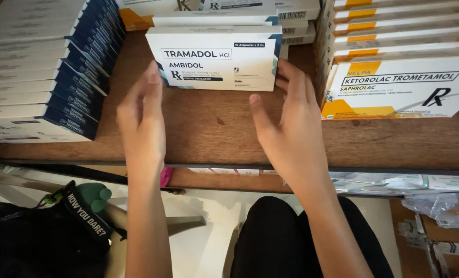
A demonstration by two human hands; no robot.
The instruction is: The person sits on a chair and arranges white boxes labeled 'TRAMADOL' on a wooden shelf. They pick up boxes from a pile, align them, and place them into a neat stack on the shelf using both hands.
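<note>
A white medicine box with dark blue corners [216,59] lies flat on a brown wooden shelf [209,134], on top of a pile of like boxes. My left hand [143,121] is at the box's left end, fingers apart, fingertips near its lower left corner. My right hand [286,123] is at its right end, fingers spread and close to the edge. Neither hand grips the box; whether the fingertips touch it I cannot tell.
A stack of white and blue boxes [44,77] fills the shelf's left. White boxes with orange marks [399,67] are stacked at the right. Below the shelf are a black bag [39,237], plastic-wrapped packs [435,195] and my dark-clad knees [276,242].
</note>
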